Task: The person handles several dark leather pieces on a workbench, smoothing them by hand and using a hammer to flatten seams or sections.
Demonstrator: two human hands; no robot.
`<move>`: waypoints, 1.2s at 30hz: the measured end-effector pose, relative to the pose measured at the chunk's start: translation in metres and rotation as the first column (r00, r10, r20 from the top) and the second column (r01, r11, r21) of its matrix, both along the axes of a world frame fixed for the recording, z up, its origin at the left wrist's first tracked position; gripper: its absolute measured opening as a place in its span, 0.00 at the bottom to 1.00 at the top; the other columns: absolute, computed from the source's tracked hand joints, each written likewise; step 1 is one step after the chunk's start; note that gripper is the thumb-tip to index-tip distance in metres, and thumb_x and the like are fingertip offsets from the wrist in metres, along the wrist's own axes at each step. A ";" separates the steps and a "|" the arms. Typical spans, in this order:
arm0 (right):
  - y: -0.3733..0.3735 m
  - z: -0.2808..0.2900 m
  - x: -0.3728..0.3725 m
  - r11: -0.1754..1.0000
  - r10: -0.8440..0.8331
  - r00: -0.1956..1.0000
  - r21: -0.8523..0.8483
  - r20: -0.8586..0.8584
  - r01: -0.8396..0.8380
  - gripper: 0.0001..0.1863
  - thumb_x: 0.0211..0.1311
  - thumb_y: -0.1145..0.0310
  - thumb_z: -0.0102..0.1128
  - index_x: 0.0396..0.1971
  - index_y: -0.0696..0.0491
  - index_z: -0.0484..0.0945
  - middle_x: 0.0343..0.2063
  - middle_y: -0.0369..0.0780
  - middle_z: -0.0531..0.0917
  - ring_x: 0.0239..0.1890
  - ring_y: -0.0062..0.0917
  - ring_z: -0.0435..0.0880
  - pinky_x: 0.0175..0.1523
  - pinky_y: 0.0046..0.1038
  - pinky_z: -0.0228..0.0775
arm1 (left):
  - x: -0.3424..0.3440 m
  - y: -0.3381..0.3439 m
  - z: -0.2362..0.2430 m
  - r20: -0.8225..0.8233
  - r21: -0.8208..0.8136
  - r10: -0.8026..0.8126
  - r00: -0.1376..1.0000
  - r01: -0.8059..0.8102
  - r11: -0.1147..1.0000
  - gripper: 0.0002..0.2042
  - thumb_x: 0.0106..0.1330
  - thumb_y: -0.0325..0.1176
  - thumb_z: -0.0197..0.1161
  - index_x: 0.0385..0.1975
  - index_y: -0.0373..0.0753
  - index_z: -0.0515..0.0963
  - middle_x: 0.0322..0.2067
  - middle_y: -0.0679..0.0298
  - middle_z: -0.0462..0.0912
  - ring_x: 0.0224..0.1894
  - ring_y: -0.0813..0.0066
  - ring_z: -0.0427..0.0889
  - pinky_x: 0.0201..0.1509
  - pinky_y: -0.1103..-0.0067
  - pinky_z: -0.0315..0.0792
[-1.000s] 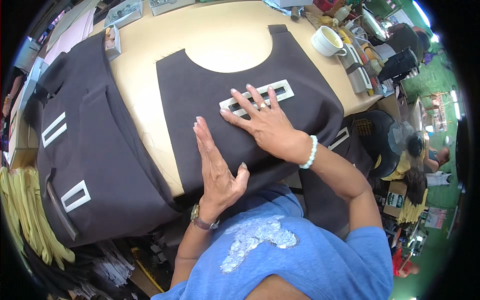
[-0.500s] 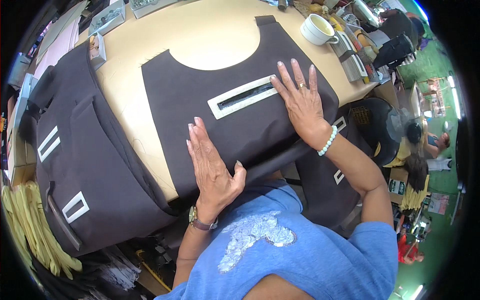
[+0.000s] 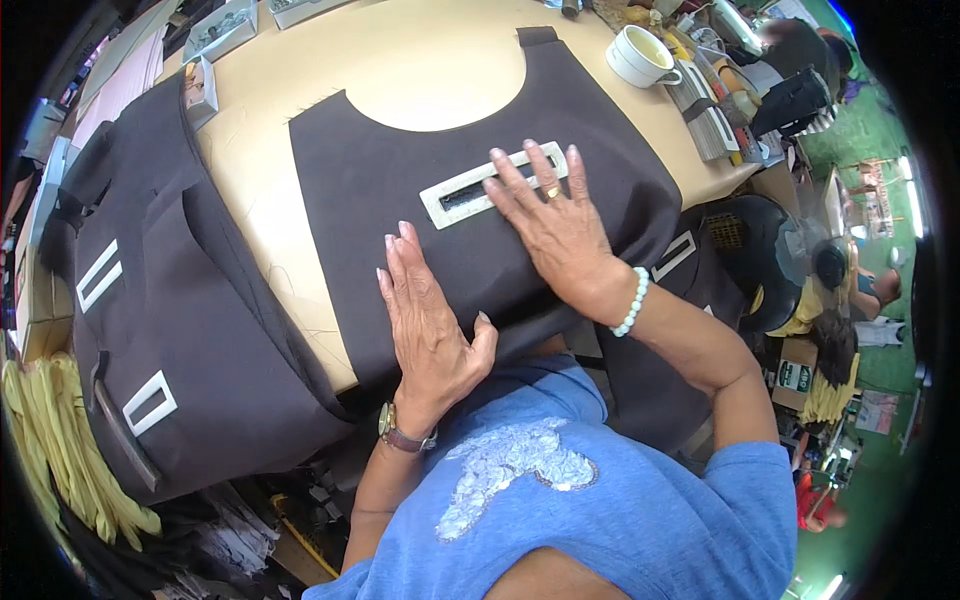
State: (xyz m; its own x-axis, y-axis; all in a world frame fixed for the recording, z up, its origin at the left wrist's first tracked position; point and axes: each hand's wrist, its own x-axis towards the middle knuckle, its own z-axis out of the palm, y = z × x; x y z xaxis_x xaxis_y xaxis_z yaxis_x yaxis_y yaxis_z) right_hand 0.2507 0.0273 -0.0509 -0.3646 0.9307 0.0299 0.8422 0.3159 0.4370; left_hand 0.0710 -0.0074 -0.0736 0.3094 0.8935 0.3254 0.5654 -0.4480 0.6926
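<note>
The left hand (image 3: pixel 425 340) lies open on dark cloth (image 3: pixel 385 170), the right hand (image 3: pixel 565 232) (splayed) across a white frame (image 3: pixel 461 215), neither gripping.

I'm counting one left hand (image 3: pixel 428 340), one right hand (image 3: pixel 565 235), one dark cloth panel (image 3: pixel 365 165); on panel, one white frame (image 3: pixel 432 206); left of panel, two white frame shapes (image 3: pixel 167 391); right of panel, at least one, plus one mug (image 3: pixel 636 62). I'm wearing one watch (image 3: pixel 387 419), one bracelet (image 3: pixel 638 303), one ring (image 3: pixel 553 192).
</note>
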 end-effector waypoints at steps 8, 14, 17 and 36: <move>0.001 -0.004 -0.041 0.993 0.114 0.985 -0.022 -0.127 -0.118 0.28 0.59 0.62 0.47 0.62 0.46 0.61 0.65 0.41 0.52 0.68 0.42 0.46 0.67 0.55 0.29 | 0.000 -0.001 0.000 0.023 0.011 0.002 1.000 -0.002 1.000 0.51 0.40 0.25 0.56 0.65 0.29 0.31 0.67 0.45 0.39 0.69 0.49 0.39 0.69 0.61 0.36; 0.019 0.018 -0.003 0.844 -0.055 0.679 -0.397 -0.732 -0.360 0.28 0.51 0.79 0.46 0.54 0.42 0.73 0.64 0.48 0.53 0.67 0.49 0.46 0.65 0.58 0.34 | -0.002 0.003 0.011 0.208 -0.137 0.021 0.978 0.008 0.990 0.48 0.44 0.25 0.57 0.65 0.29 0.33 0.66 0.42 0.38 0.69 0.48 0.35 0.70 0.65 0.35; 0.009 0.015 0.045 0.996 0.038 0.468 -0.005 -0.883 -0.091 0.27 0.51 0.78 0.47 0.55 0.48 0.70 0.60 0.49 0.61 0.63 0.46 0.56 0.64 0.49 0.44 | -0.012 0.001 0.026 0.104 -0.085 0.176 0.979 -0.168 0.982 0.44 0.50 0.26 0.58 0.65 0.29 0.39 0.66 0.43 0.40 0.69 0.50 0.38 0.70 0.68 0.36; -0.029 0.005 0.198 0.909 -0.074 -0.342 -0.205 -0.937 0.363 0.31 0.55 0.77 0.56 0.60 0.56 0.59 0.25 0.31 0.72 0.24 0.14 0.68 0.31 0.15 0.63 | -0.064 -0.007 0.051 0.176 -0.306 0.474 0.863 -0.410 0.859 0.07 0.66 0.29 0.55 0.28 0.32 0.71 0.18 0.66 0.69 0.22 0.86 0.63 0.24 0.83 0.60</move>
State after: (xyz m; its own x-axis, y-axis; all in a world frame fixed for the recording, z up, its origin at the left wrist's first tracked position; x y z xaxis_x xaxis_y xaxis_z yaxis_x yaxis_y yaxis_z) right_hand 0.4484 -0.0019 -0.0463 0.4882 0.8610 0.1427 0.2057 0.0454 -0.9776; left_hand 0.0073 -0.0139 -0.0226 -0.1958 0.9769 0.0859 0.4664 0.0157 0.8844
